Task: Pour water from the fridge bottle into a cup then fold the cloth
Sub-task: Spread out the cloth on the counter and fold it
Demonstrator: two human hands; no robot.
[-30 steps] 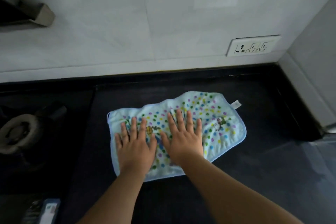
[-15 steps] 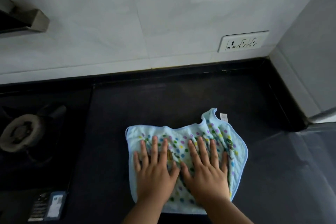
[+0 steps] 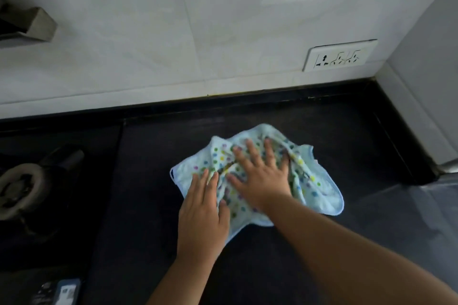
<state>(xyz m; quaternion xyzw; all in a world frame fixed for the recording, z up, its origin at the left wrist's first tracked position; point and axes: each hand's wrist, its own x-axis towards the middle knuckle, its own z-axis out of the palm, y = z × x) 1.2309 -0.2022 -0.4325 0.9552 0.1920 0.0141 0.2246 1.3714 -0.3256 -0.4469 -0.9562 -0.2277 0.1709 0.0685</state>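
**Flattening the spotted cloth before the fold**

Head view: a pale blue terry cloth with coloured polka dots (image 3: 319,188) lies bunched on the black stone kitchen counter (image 3: 260,255), in front of the white wall socket plate (image 3: 339,56) and somewhat nearer the camera than it. The right hand (image 3: 260,176) rests flat on the cloth's middle, fingers spread wide and palm down, gripping nothing. The left hand (image 3: 202,215) sits on the cloth's edge farthest from the socket side; its fingers are extended and close together, and a ridge of fabric rises just beside them. Whether it pinches that ridge I cannot tell; it looks like a flat press. Neither bottle nor cup is in sight, so the work in hand appears to be the cloth.

To do this step well, judging by the crumples: hold one palm as an anchor and sweep the other outward, away from it, so the ridges run off the edge and do not gather between the hands. Square the corners first, then bring one edge over to meet its opposite, and press along the crease. The metal gas burner (image 3: 19,190), far to the side opposite the socket, is well apart from the cloth and should stay so.
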